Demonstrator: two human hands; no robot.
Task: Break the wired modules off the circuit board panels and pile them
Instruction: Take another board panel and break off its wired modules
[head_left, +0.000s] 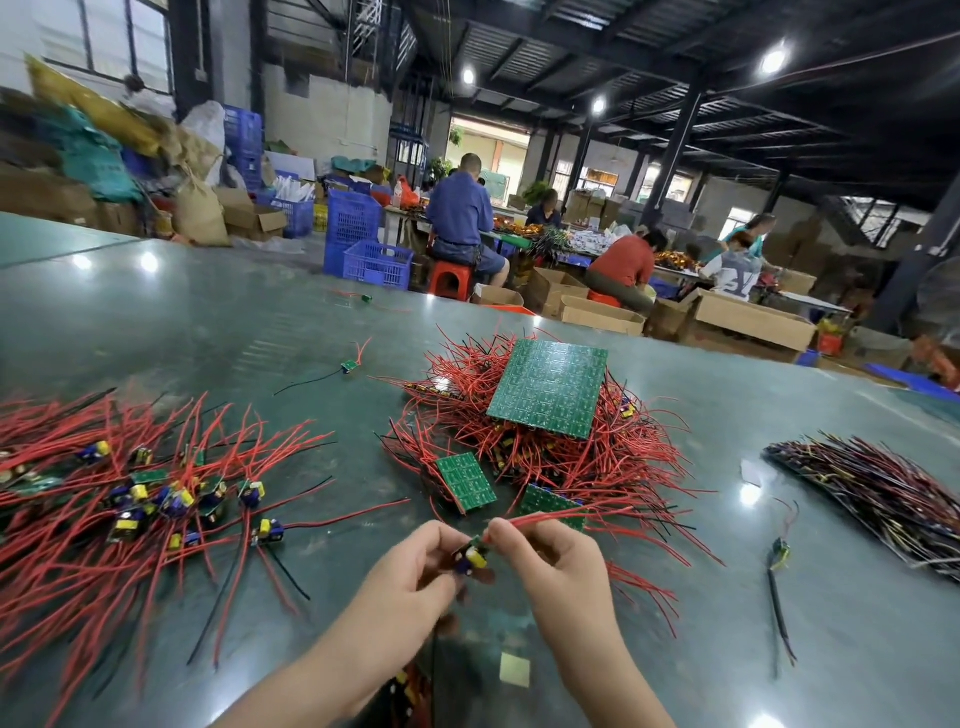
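My left hand (410, 577) and my right hand (550, 561) pinch a small wired module (472, 557) between them, low over the table. It has a yellow and blue part and red wires running up to the right. A pile of separated modules (150, 499) with red and black wires lies at the left. Ahead sits a large green circuit board panel (550, 387) on a heap of red wires (571, 457). Two smaller panel pieces (466, 482) (550, 504) lie just beyond my hands.
The glossy green table (218, 322) spreads wide. A bundle of dark wires (878, 493) lies at the right, with one stray module (779, 552) near it. Two loose modules (347, 366) (367, 298) lie farther back. Several people work at benches beyond, among cardboard boxes and blue crates (363, 244).
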